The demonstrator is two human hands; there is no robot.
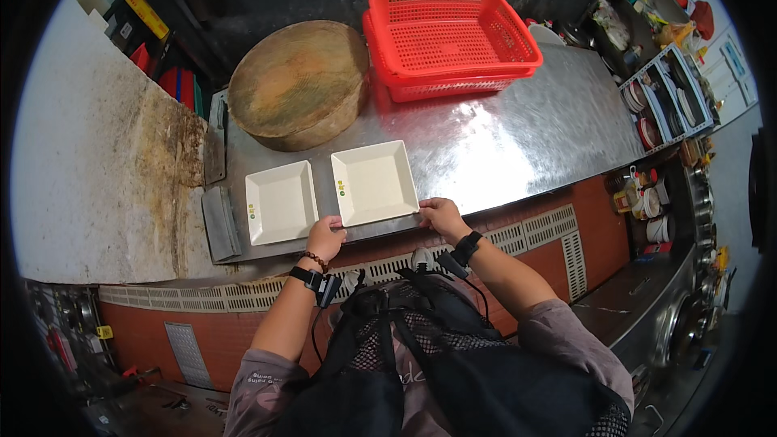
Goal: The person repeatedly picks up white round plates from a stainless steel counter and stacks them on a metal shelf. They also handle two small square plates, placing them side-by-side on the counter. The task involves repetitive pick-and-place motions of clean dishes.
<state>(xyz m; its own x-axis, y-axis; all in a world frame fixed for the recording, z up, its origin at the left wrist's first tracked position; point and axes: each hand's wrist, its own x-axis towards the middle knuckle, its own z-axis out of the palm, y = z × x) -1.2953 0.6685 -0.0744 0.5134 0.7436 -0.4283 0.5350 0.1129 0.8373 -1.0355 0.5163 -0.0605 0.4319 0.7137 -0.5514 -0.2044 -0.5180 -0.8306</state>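
Two cream square plates lie side by side near the front edge of a stainless steel counter (564, 97). My left hand (326, 240) has its fingers at the near left corner of the right-hand plate (374, 182), in the gap between the two. At that plate's near right corner, my right hand (442, 216) holds the rim with thumb and fingers. The left-hand plate (281, 201) rests flat, just beyond my left fingers. Each plate bears a small printed mark on its left side, and nothing lies in either.
A thick round wooden chopping block (297, 82) stands behind the plates. Stacked red plastic baskets (452, 42) sit to its right. On the left are a grey rectangular block (221, 224) and a stained wall (121, 182). A rack (668, 100) with dishes stands far right.
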